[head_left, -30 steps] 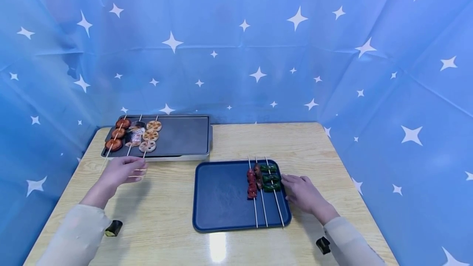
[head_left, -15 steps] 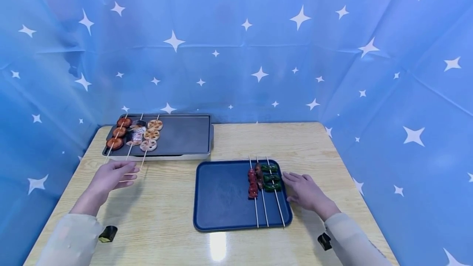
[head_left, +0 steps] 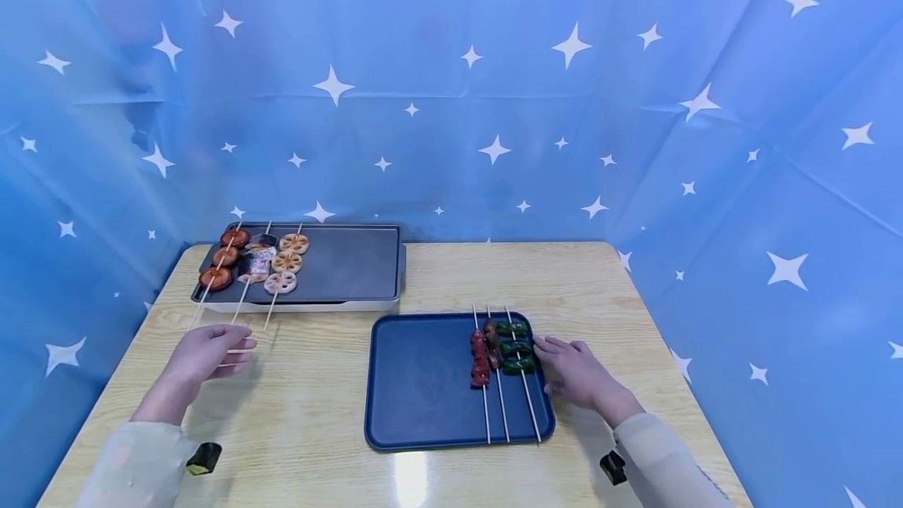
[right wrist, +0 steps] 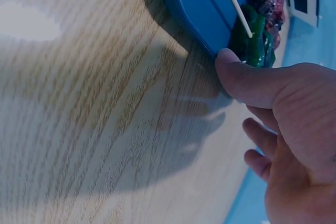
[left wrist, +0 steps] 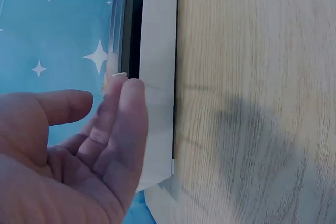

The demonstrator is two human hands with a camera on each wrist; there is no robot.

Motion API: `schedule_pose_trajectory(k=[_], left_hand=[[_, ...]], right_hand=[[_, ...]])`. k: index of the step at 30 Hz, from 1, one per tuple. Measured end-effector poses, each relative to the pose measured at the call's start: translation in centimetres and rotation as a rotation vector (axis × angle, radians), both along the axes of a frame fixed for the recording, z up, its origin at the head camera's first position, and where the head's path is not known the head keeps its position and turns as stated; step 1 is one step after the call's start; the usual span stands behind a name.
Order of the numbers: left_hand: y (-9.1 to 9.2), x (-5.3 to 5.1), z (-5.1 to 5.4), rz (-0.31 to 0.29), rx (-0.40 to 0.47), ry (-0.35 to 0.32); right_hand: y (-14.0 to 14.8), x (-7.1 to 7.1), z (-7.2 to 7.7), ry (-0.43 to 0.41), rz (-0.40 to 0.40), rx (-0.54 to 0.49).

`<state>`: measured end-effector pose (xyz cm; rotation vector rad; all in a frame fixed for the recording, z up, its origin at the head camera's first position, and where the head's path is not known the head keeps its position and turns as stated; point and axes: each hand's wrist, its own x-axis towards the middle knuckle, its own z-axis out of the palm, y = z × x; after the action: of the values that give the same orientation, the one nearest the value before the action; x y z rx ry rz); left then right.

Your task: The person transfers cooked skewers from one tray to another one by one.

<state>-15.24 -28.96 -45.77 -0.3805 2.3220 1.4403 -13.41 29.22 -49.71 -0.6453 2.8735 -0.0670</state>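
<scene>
Backdrop: blue fabric hanging with white four-pointed stars (head_left: 423,38), behind and to both sides of me.
Table: pale wood-grain tabletop (head_left: 317,422) with a bright glare patch near me.
Griddle: dark, flat rectangular plate on a light base (head_left: 353,261), far left on the table.
On the griddle: side by side from the left, a stick of round, glossy brown slices (head_left: 226,256), a stick of dark and silvery chunks (head_left: 255,262) and a stick of pale, holed lotus-like slices (head_left: 287,262); their bare ends poke over the near edge towards me.
Tray: dark blue, round-cornered rectangle (head_left: 416,382), nearer me and to the right of the griddle.
On the tray: along its right side, a stick of shiny red chunks (head_left: 480,357), a stick of brown pieces (head_left: 492,342) and a stick of folded green pieces (head_left: 518,349).
My left hand (head_left: 200,361): just beside the stick ends; thumb and fingers apart, nothing between them.
My right hand (head_left: 582,376): at the tray's right edge, thumb tip touching the rim, other fingers loosely bent and gripping nothing.
Progress: I judge the griddle's three sticks neatly set out and the tray's three not yet dealt with; which way sticks travel, I cannot tell.
</scene>
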Motion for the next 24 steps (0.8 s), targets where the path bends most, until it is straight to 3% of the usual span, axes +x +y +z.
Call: schedule_pose_trajectory(k=[10,16,24], left_hand=[[1.5,-0.9,-0.9,0.026,-0.062,-0.033],[2.2,-1.7,-1.2,0.039,0.033,-0.028],[2.0,-2.2,-1.9,0.041,0.134,-0.032]], right_hand=[[-0.1,0.1,-0.3,-0.002,-0.019,0.003],[-0.3,0.2,-0.1,-0.007,-0.028,-0.007],[-0.4,0.2,-0.2,-0.009,-0.037,-0.019]])
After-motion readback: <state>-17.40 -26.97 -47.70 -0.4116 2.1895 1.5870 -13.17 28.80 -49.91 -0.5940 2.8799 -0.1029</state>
